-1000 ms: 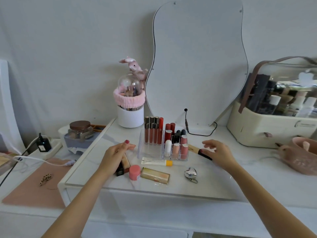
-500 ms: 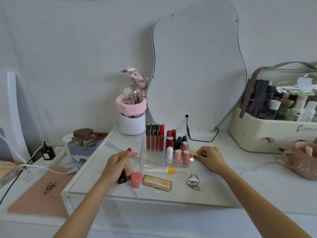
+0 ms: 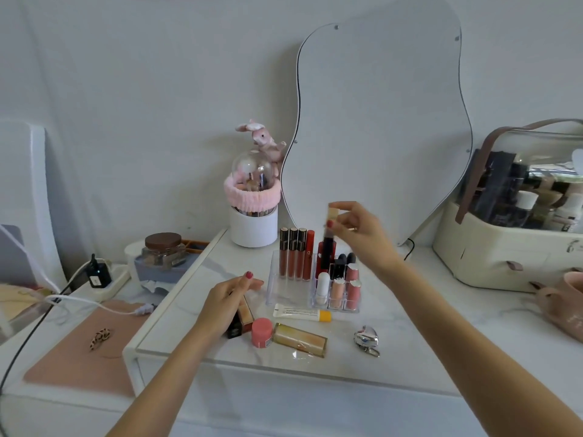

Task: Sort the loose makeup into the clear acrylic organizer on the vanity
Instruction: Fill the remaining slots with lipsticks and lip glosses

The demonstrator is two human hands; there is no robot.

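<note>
The clear acrylic organizer (image 3: pixel 288 296) stands mid-vanity, holding upright lip glosses (image 3: pixel 295 258) and several lipsticks (image 3: pixel 345 287). My right hand (image 3: pixel 359 230) hovers above its back row, pinching a dark tube with a gold cap (image 3: pixel 328 239) held upright. My left hand (image 3: pixel 225 302) rests on the vanity left of the organizer, fingers over a gold-and-black boxed item (image 3: pixel 241 321). Loose in front lie a white tube with a yellow cap (image 3: pixel 301 314), a pink jar (image 3: pixel 262 332), a gold rectangular case (image 3: pixel 299 339) and a silver heart-shaped piece (image 3: pixel 366 339).
A wavy mirror (image 3: pixel 378 121) leans on the wall behind. A white brush holder with a pink band (image 3: pixel 254 216) stands at back left, a cream cosmetics case (image 3: pixel 517 234) at right, a pink bunny mug (image 3: pixel 564 299) at far right. Lower left: glass jar (image 3: pixel 162 250), power strip (image 3: pixel 101 279), pink mat (image 3: pixel 85 348).
My right hand picked the gold-capped tube up from the vanity right of the organizer and lifted it upright over the back row. My left hand stayed on the boxed item.
</note>
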